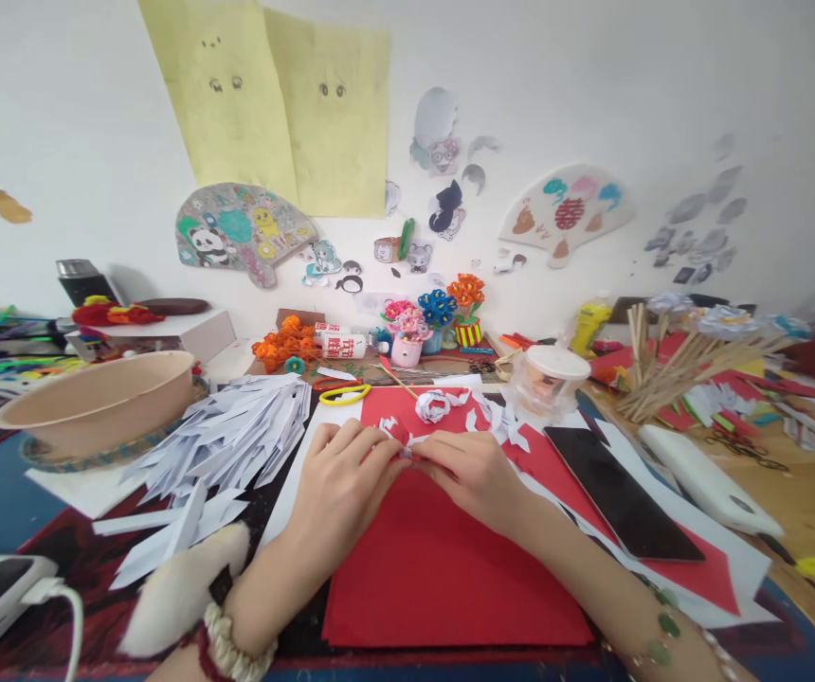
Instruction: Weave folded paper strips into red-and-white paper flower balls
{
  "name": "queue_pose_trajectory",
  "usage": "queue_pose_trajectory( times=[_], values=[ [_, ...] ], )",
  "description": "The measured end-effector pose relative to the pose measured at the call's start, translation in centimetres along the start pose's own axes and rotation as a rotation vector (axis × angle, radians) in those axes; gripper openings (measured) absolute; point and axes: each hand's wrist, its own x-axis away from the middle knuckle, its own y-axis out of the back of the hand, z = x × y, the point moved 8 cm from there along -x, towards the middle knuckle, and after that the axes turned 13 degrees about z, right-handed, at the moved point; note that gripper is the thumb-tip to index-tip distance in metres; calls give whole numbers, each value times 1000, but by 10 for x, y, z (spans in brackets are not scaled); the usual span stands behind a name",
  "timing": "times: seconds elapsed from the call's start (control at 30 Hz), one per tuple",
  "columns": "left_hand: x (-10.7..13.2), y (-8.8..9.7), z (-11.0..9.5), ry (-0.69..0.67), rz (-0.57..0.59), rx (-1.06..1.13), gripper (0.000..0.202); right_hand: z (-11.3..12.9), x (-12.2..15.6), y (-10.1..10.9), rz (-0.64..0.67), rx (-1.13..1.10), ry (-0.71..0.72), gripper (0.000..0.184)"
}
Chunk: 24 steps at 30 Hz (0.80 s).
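Note:
My left hand and my right hand meet above a stack of red paper sheets. The fingertips of both are closed together on a small piece of white paper, mostly covered by the fingers. Just beyond them lies a rolled white paper flower at the end of a thin stick. White paper scraps are scattered to its right. Beside my left hand a large heap of folded white paper strips spreads over the table.
A beige basin stands at the left. Yellow-handled scissors lie behind my left hand. To the right are a black phone, a white power bank, a lidded plastic cup and wooden sticks. Small flower pots line the wall.

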Motion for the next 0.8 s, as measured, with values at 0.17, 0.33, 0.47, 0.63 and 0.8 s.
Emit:
queue_pose_trajectory(
  times=[0.17,0.33,0.47,0.63,0.8],
  values=[
    [0,1,-1,-56,-4,-43,20,-3,0,5,-52,-12,-19,15],
    [0,0,-1,-77,9,-32,19,-2,0,5,-40,-29,-2,16],
    [1,-1,-1,-114,4,-14,18,-1,0,6,-53,-31,7,17],
    [2,-1,1,-114,12,-12,19,1,-1,7,-51,-8,10,18],
    [2,-1,1,-103,25,-19,21,0,-1,6,-37,-10,-1,20]
  ],
)
